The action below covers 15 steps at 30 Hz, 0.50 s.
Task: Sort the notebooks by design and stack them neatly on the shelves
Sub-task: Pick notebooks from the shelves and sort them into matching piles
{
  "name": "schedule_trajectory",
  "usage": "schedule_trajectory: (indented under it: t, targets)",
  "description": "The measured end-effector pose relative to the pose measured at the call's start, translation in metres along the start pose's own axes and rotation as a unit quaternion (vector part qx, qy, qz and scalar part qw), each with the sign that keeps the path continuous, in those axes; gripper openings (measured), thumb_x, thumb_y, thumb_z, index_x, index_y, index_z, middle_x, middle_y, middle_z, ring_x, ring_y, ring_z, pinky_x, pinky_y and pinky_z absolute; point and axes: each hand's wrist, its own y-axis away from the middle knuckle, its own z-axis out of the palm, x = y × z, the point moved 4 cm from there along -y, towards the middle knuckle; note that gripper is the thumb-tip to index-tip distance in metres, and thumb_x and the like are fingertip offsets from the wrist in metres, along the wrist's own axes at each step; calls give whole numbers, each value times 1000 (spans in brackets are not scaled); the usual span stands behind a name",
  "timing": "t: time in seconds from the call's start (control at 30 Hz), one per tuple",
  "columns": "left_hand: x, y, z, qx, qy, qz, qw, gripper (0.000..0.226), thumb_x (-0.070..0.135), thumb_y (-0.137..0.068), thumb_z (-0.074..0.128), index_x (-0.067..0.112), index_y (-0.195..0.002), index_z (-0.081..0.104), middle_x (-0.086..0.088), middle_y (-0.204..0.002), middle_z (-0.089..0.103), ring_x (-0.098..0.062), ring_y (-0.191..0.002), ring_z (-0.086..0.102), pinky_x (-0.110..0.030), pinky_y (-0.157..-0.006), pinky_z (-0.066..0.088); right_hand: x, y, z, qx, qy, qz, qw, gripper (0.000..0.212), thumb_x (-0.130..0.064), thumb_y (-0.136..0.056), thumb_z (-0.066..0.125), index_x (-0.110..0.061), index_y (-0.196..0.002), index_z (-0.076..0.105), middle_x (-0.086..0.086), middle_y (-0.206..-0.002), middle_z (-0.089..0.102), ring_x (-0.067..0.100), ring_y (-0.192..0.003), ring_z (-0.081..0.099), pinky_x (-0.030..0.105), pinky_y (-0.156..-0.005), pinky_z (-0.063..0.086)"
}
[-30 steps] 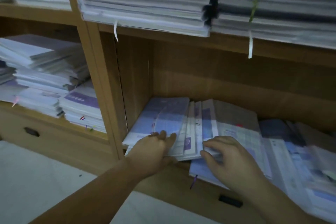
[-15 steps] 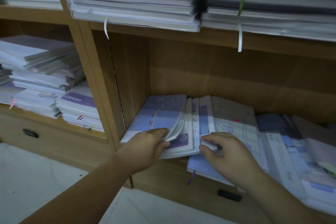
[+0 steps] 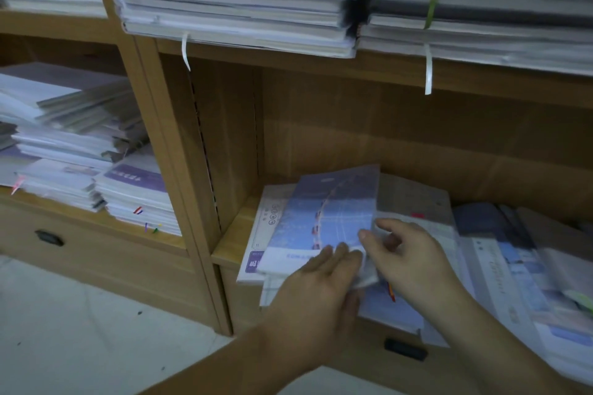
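Observation:
A blue-and-purple notebook sits tilted on top of a loose pile at the left end of the lower shelf. My left hand grips its near edge, thumb under and fingers on top. My right hand pinches the notebook's right corner together with a few pages beneath. Under it lies a white notebook with a purple label. More notebooks are spread untidily to the right, several overhanging the shelf's front edge.
Thick stacks of notebooks fill the shelf above, with white ribbons hanging down. The left compartment holds leaning piles. Drawers with dark handles run below. The floor is pale tile.
The blue-and-purple notebook has been lifted off the pile and shifted right, uncovering the white one beneath. Both hands have come together at its near right corner.

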Motion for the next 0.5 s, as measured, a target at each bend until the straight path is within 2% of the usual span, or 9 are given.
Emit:
schedule_trajectory:
  t: [0.03,0.07,0.13,0.17,0.2,0.27,0.33,0.4,0.5]
  targets:
    - [-4,-1,-4,-13,49,-15,999,50,42,-100,54,22,-146,49,-1,-151,53,-15,-138,49,-24,-115,36,2,-1,1,1,15,9,1000,53,-50,-91,67,-23,-136,61,0,-111,64,14,-99,60,25,-79,42]
    - [-11,-1,-8,-3,93,-23,995,43,44,-102,50,23,-139,56,2,-143,60,-12,-130,53,-22,-113,39,2,-2,1,-2,14,23,1000,57,-49,-89,70,-22,-139,60,2,-111,66,16,-99,62,25,-78,43]
    - [-36,-1,-14,43,175,-85,980,31,35,-102,53,26,-129,63,7,-125,68,-9,-114,62,-29,-100,51,5,-5,2,-10,-17,45,999,62,-44,-88,74,-22,-142,55,2,-89,68,20,-80,67,28,-65,47]
    - [-51,-1,-14,45,186,-136,972,31,31,-101,56,28,-131,62,9,-125,65,-8,-115,61,-31,-98,52,4,-6,2,-12,-25,43,999,62,-41,-87,75,-24,-143,53,2,-80,64,21,-72,65,30,-60,46]
    - [-67,0,-12,31,164,-186,968,37,32,-99,59,29,-136,58,9,-130,61,-10,-120,59,-32,-100,52,4,-7,4,-13,-20,39,999,63,-39,-88,75,-25,-144,52,0,-82,61,20,-72,62,30,-62,46]
    - [-95,6,-8,-14,50,-290,956,56,54,-93,62,26,-140,52,5,-136,53,-17,-123,53,-33,-101,49,3,-7,8,-20,19,28,999,60,-41,-90,71,-29,-146,51,1,-105,55,19,-86,59,33,-76,48]
    - [-112,12,-8,-36,2,-378,925,75,78,-79,58,25,-132,54,1,-130,54,-21,-116,53,-36,-94,51,2,-5,12,-26,56,20,998,54,-43,-93,66,-32,-145,52,1,-120,49,19,-93,60,39,-85,52]
    - [-118,15,-5,-53,24,-409,911,80,87,-73,53,25,-123,55,0,-122,57,-19,-106,57,-36,-88,55,1,-2,14,-32,80,16,996,51,-45,-95,62,-33,-144,52,0,-124,47,19,-91,61,41,-86,54]
    - [-113,18,7,-65,49,-414,906,79,85,-76,51,24,-126,53,-1,-124,55,-20,-106,58,-35,-89,55,1,1,10,-29,96,17,995,51,-46,-97,58,-34,-145,50,-1,-131,50,20,-103,62,43,-88,55]
